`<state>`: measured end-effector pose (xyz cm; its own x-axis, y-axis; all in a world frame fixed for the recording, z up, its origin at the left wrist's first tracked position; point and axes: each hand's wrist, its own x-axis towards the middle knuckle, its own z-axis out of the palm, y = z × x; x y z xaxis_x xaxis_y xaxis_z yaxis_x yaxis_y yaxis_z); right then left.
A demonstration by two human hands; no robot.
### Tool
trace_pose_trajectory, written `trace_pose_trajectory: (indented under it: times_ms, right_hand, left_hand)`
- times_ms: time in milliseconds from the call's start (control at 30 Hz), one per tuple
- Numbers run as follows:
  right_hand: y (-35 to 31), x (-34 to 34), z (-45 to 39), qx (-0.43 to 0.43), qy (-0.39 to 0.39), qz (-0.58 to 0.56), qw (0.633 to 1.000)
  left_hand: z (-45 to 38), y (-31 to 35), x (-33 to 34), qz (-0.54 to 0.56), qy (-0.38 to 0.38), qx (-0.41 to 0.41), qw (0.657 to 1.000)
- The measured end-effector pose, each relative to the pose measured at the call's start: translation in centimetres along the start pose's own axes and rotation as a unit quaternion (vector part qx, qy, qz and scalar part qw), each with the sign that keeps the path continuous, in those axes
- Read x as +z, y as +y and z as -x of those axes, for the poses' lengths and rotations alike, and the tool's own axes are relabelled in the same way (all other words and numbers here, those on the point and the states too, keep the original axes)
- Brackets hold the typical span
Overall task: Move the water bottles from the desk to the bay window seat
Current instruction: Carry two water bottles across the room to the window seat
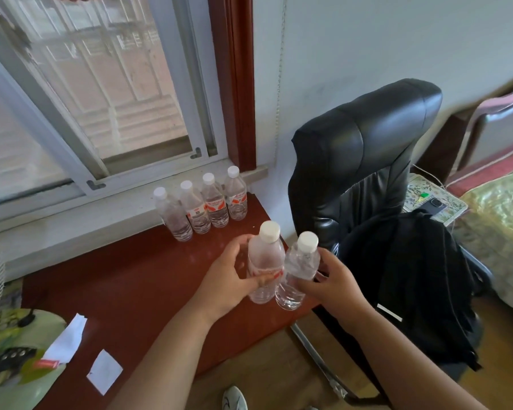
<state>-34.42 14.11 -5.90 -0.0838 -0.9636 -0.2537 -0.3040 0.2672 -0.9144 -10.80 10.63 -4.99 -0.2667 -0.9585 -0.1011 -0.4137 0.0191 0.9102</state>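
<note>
My left hand [228, 276] grips a clear water bottle [264, 261] with a white cap and a red label, held upright over the right edge of the red-brown desk [125, 285]. My right hand [335, 279] grips a second clear bottle [298, 273], tilted slightly and touching the first. Several more white-capped bottles [202, 207] stand in a row at the desk's far edge, against the pale window ledge [71, 220].
A black office chair [362, 161] with a black backpack [412, 279] on it stands right of the desk. White paper scraps [104, 371] and a green mat [27, 344] lie at the desk's near left. A bed [498, 208] is at the far right.
</note>
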Motion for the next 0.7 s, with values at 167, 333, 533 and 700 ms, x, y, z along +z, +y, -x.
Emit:
trace_pose_trajectory:
  times_ms: [167, 333, 533, 700]
  right_hand:
    - [-5.1, -3.7, 2.4, -0.046, 0.069, -0.02, 0.996]
    - [-8.5, -6.6, 6.2, -0.072, 0.155, -0.008, 0.985]
    - [-10.4, -7.9, 11.7, -0.064, 0.297, -0.031, 0.952]
    - [-9.6, -8.6, 17.7, -0.032, 0.408, -0.038, 0.912]
  left_hand:
    - [-0.5, 6.5, -1.0, 0.032, -0.049, 0.078, 0.995]
    - [-1.6, 11.5, -1.2, 0.043, -0.102, 0.144, 0.983]
    - [-2.4, 15.8, 0.8, 0.05, -0.209, 0.215, 0.953]
    - [-1.6, 18.3, 5.2, 0.065, -0.31, 0.237, 0.918]
